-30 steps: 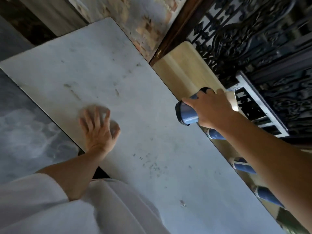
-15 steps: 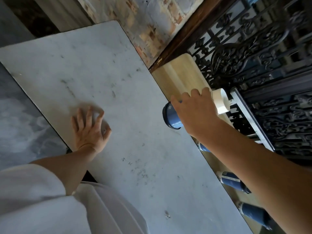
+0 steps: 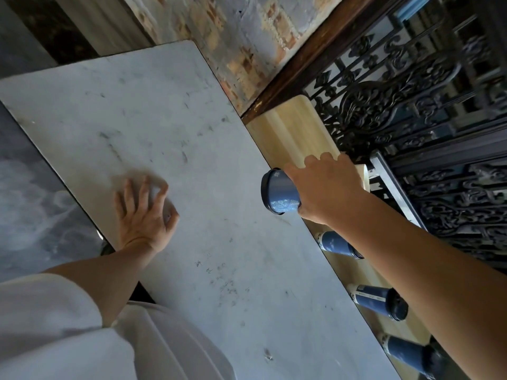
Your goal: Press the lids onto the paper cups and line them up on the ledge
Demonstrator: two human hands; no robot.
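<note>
The single head-worn camera is looking forward and down from above the person's chest, its wide lens bending the edges. It is leaning sideways, so the marble desk (image 3: 164, 119) is running diagonally from upper left to lower right, with the wooden ledge (image 3: 290, 133) and iron grille (image 3: 411, 105) along the right. It is sitting close: the left hand (image 3: 142, 215) and the right hand (image 3: 326, 193), gripping a blue cup (image 3: 279, 193), are filling mid-frame.

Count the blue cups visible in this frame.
4: a held cup in the right hand; three ledge cups in a row on the wooden ledge. More may be hidden behind the arm.
</note>
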